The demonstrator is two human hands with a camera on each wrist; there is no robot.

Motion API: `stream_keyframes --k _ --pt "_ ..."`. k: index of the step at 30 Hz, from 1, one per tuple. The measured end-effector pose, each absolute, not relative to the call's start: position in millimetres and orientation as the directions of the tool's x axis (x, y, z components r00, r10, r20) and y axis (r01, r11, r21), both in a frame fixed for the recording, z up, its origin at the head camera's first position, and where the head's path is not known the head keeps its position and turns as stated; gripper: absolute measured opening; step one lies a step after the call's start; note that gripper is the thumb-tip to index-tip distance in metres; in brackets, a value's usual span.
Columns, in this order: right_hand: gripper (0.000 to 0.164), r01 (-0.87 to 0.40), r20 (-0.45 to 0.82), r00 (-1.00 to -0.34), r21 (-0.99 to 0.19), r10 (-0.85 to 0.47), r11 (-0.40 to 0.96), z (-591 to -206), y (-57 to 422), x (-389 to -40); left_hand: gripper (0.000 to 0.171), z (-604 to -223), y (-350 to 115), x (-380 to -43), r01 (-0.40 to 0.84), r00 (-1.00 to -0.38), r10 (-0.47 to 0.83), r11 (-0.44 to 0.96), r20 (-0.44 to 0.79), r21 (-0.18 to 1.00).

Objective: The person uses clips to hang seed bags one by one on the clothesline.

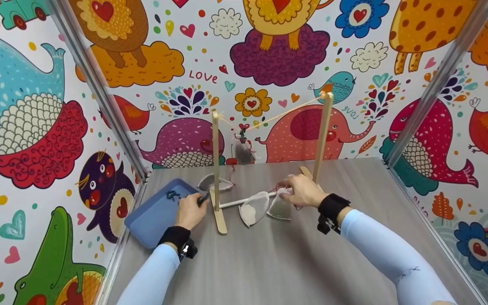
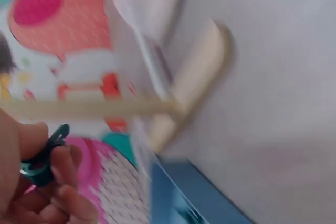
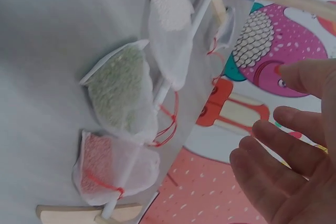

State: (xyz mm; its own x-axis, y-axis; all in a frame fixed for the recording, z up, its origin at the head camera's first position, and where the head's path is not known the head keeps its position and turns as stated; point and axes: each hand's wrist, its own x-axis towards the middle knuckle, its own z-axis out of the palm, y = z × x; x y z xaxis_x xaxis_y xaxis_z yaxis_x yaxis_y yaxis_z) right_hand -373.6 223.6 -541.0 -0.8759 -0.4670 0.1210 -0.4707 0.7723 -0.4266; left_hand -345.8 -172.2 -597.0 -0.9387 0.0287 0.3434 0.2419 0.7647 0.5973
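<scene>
My left hand (image 1: 190,212) pinches a small dark green clip (image 2: 43,162) between thumb and fingers, beside the stand's left wooden post (image 1: 216,156). My right hand (image 1: 303,190), its fingers loosely spread and holding nothing in the right wrist view, hovers by several mesh drawstring sachets near the white rod. One sachet has white filling (image 3: 172,11), another green filling (image 3: 119,90), and a third pink filling (image 3: 98,163). A dark-filled sachet (image 1: 244,153) hangs from the sagging string (image 1: 286,113) by a dark clip. Another sachet (image 1: 215,183) lies behind the left post.
A blue tray (image 1: 148,235) on the left holds green clips (image 1: 173,195). The right wooden post (image 1: 323,135) and the low white rod (image 1: 233,202) complete the stand's frame. Patterned walls and metal rails enclose the grey table (image 1: 269,271).
</scene>
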Motion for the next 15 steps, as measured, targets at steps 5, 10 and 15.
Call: stream_keyframes --k 5,10,15 --pt "0.039 -0.544 0.189 -0.835 -0.432 -0.517 0.719 -534 212 -368 0.013 -577 -139 -344 0.294 -0.949 0.127 0.695 0.29 0.656" --pt "0.039 -0.611 0.26 -0.79 -0.407 -0.554 0.679 -532 199 -361 0.014 -562 -105 -345 0.295 -0.955 0.201 0.626 0.216 0.722" --pt "0.049 -0.68 0.301 -0.733 -0.35 -0.61 0.645 -529 186 -355 0.018 -552 -74 -346 0.289 -0.945 0.291 0.531 0.148 0.796"
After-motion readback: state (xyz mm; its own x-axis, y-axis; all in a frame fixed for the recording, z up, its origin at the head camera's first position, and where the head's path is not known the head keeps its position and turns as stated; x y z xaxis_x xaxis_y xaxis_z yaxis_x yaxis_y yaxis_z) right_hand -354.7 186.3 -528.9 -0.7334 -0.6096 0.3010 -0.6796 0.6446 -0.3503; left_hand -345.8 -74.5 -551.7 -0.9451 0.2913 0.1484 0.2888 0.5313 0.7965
